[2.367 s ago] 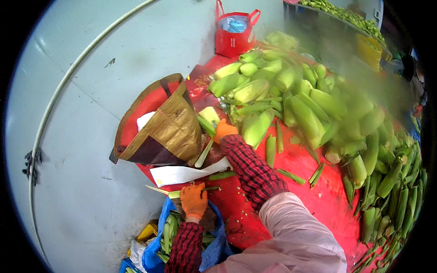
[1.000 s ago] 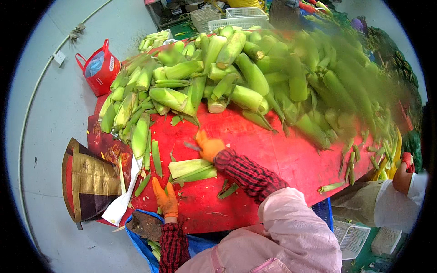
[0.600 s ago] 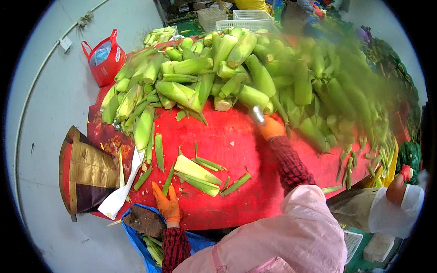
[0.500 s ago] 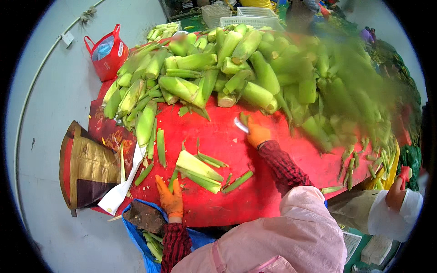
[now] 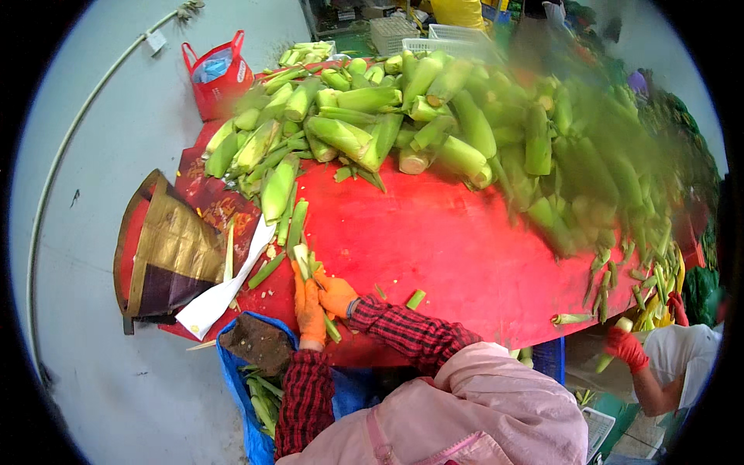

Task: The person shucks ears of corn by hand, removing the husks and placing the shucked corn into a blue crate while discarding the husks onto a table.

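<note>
My left hand (image 5: pixel 311 310), in an orange glove, is closed around a bunch of green corn husks (image 5: pixel 303 260) at the table's near left edge. My right hand (image 5: pixel 335 295), also gloved in orange, presses against the same bunch from the right, its fingers partly hidden. Husk ends stick out above and below the hands. The knife is out of sight. Just below my left hand lies a blue bag (image 5: pixel 229 345) with husks (image 5: pixel 266 399) and a brown lump inside. A small cut husk piece (image 5: pixel 416 299) lies right of my hands.
A large heap of corn ears (image 5: pixel 364 132) covers the far side of the red table (image 5: pixel 434 225). At left are a gold bag (image 5: pixel 174 252), a white strip (image 5: pixel 225 291) and a red tote (image 5: pixel 221 89). At right, a co-worker's red-gloved hand (image 5: pixel 626 346) holds a pale green piece.
My right hand has come left and nearer to meet my left hand. The loose husks from the table's middle are now gathered between them. The white knife blade no longer shows.
</note>
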### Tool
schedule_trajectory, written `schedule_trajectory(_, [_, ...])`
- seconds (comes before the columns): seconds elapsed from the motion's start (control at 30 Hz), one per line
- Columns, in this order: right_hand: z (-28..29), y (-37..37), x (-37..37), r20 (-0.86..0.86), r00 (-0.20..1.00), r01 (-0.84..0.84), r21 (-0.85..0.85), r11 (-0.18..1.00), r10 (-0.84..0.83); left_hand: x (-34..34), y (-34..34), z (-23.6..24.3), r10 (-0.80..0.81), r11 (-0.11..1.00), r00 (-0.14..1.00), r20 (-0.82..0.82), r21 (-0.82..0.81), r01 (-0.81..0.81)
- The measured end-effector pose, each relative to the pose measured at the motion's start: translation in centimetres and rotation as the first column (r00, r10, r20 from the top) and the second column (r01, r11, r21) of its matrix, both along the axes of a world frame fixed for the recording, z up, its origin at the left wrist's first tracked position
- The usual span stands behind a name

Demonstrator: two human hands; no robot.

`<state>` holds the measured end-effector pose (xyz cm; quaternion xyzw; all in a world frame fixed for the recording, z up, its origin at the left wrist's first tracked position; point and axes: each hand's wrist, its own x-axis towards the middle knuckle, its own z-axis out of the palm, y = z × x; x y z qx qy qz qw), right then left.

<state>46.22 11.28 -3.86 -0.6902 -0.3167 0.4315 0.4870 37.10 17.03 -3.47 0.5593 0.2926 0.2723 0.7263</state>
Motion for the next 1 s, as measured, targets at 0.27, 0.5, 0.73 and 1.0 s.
schedule_trajectory(0.27, [6.0,-1.0,-16.5,0.404,0.915,-0.162,0.417,0.895,-0.023,-15.8,-3.8,10.2,0.25,0.822,0.954,0.165,0.484,-0.299])
schedule_trajectory(0.5, [3.5,-3.6,-24.4,0.559,0.702,-0.534,0.001,0.846,0.442,-35.2,-7.6,-0.4,0.596,0.643,0.672,-0.44,0.762,-0.071])
schedule_trajectory(0.73, [4.0,-15.9,-4.2,0.453,0.862,0.278,-0.052,0.959,-0.225,-32.7,-6.2,1.9,0.676,0.554,0.668,-0.312,0.812,-0.182])
schedule_trajectory(1.0, [2.8,-18.2,-1.7,0.218,0.944,0.301,-0.27,0.915,-0.246,-14.3,-8.9,3.6,0.122,0.557,0.941,-0.316,0.806,0.198])
